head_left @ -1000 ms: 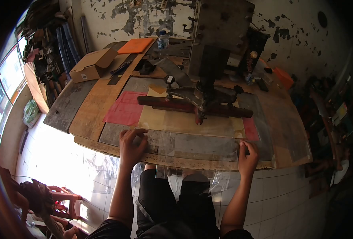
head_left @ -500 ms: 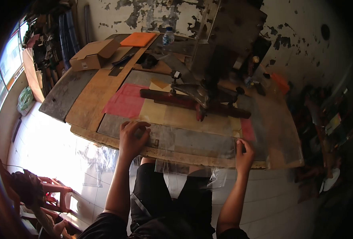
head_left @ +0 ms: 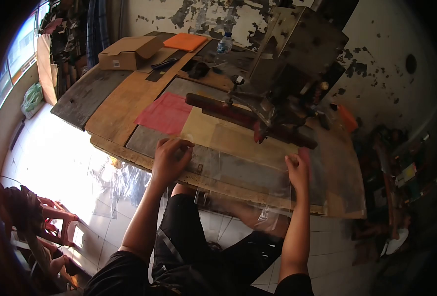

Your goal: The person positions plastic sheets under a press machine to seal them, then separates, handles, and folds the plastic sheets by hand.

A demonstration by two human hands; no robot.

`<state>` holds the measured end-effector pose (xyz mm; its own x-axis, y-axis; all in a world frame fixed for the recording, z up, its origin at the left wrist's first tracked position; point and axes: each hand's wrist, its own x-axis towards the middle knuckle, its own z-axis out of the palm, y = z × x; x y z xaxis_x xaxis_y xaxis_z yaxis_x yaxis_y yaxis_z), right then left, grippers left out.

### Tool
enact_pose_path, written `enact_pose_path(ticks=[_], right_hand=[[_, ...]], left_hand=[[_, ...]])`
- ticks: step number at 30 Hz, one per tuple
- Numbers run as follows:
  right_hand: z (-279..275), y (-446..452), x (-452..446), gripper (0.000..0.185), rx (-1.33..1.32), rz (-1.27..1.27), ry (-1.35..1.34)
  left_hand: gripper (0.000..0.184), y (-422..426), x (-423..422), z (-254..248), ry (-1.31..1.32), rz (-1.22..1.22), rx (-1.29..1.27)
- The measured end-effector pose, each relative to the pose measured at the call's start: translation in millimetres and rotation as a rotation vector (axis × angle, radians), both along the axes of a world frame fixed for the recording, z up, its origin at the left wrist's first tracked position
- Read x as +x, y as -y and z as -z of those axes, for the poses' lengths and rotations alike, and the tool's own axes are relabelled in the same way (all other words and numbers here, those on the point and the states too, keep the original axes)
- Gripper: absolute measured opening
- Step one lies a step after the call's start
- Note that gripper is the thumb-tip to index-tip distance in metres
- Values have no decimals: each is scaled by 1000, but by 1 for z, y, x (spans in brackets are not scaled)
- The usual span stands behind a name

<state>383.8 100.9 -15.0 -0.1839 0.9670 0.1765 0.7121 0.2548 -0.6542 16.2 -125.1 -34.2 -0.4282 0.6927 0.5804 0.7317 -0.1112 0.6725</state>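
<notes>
A thin clear plastic sheet (head_left: 245, 170) is stretched between my hands over the front edge of the table, and its lower part hangs toward my lap. My left hand (head_left: 171, 160) pinches its left end, thumb and fingers closed. At the other end my right hand (head_left: 298, 172) also grips the plastic between thumb and finger. Just beyond my hands, a red sheet (head_left: 163, 113) and a yellowish sheet (head_left: 228, 129) lie flat on the grey work plate. Above them sits the long dark red bar (head_left: 211, 107) of a heavy press machine (head_left: 299, 47).
On the wooden table (head_left: 124, 106) stand a cardboard box (head_left: 124, 54), an orange sheet (head_left: 185, 42) and a water bottle (head_left: 224, 44). Clear plastic pieces (head_left: 127, 182) hang off the front edge at left. A red stool (head_left: 58, 219) is at lower left.
The view has turned somewhat. My right hand has come slightly forward over the table with the plastic sheet still held. My right leg has swung out to the right.
</notes>
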Motion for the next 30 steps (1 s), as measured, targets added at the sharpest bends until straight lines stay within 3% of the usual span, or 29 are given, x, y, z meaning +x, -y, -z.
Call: enact_pose_path(ticks=[6, 8, 11, 14, 21, 27, 29, 30], right_hand=[[11, -8, 8, 41, -11, -52, -73], [11, -7, 6, 38, -10, -152, -319], [-9, 28, 2, 35, -11, -217, -522], [9, 47, 12, 36, 46, -206, -691], [30, 79, 36, 27, 160, -191, -795], [34, 77, 41, 19, 184, -240, -839], [37, 78, 42, 22, 215, -260, -895], [39, 80, 43, 22, 204, -258, -891]], left_hand=[[14, -5, 2, 4, -32, -10, -12], [15, -5, 2, 2, -45, -41, -30], [16, -4, 1, 1, -19, -35, -66], [23, -5, 2, -4, -64, -27, -60], [38, -21, 24, -16, -174, 52, -176], [40, -40, 34, 0, -62, 176, -173], [43, -33, 35, -2, 528, 295, -165], [45, -29, 35, -11, 608, 292, -179]])
